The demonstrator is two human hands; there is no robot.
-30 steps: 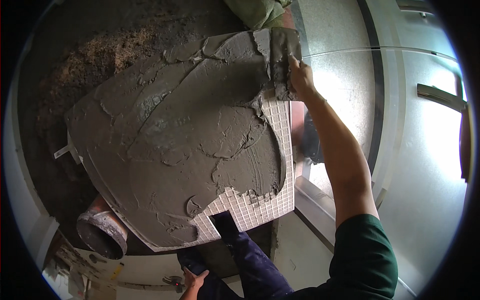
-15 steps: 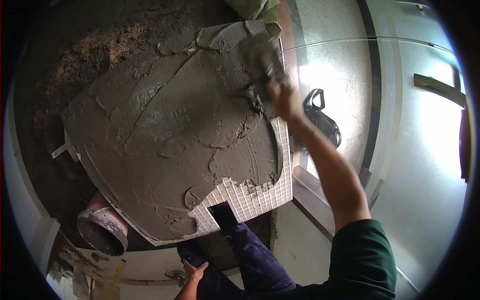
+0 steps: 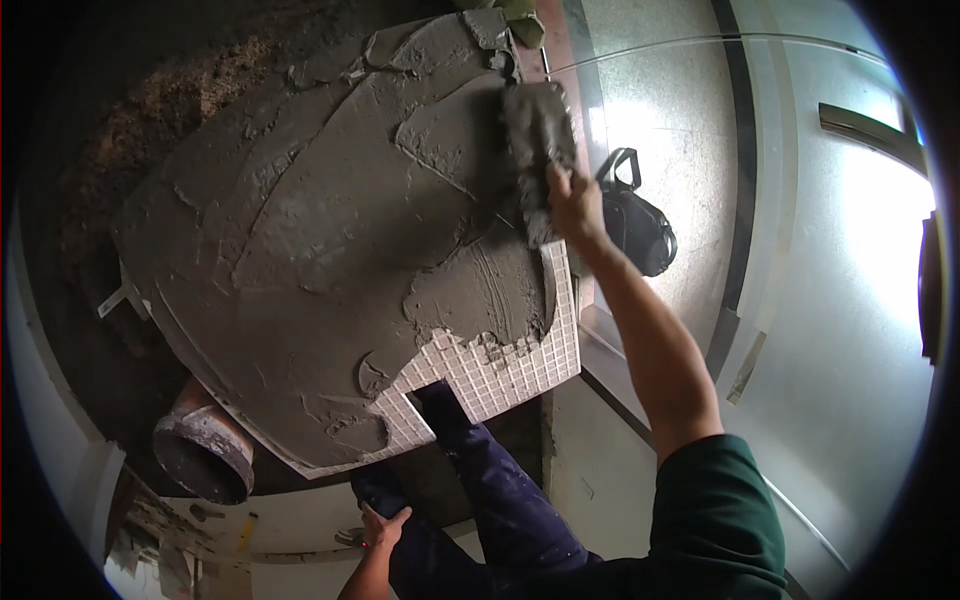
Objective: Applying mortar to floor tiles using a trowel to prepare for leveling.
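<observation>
My right hand (image 3: pixel 578 208) grips a mortar-caked flat trowel (image 3: pixel 540 135) at the right edge of a large tile (image 3: pixel 500 385). Grey mortar (image 3: pixel 300 260) coats most of the tile's upturned back. Its pale gridded surface shows bare along the near right side, around a rectangular notch. Mortar clings thickly to the trowel, along the side towards the tile and its near end. My left hand (image 3: pixel 383 527) rests on my left knee, thumb apart, holding nothing that I can see; some of its fingers are partly hidden.
A round bucket (image 3: pixel 205 455) lies tipped by the tile's near left corner. Beyond the right edge sits a black bag (image 3: pixel 637 230) on the pale floor, near a glass panel edge. Rough soil or sand (image 3: pixel 205 105) lies at the far left, and green cloth (image 3: pixel 525 25) at the far end.
The trowel has come slightly nearer along the tile's right edge, and a fresh ridge of mortar shows to its left. My left hand stays on my knee. The whole view has shifted a little.
</observation>
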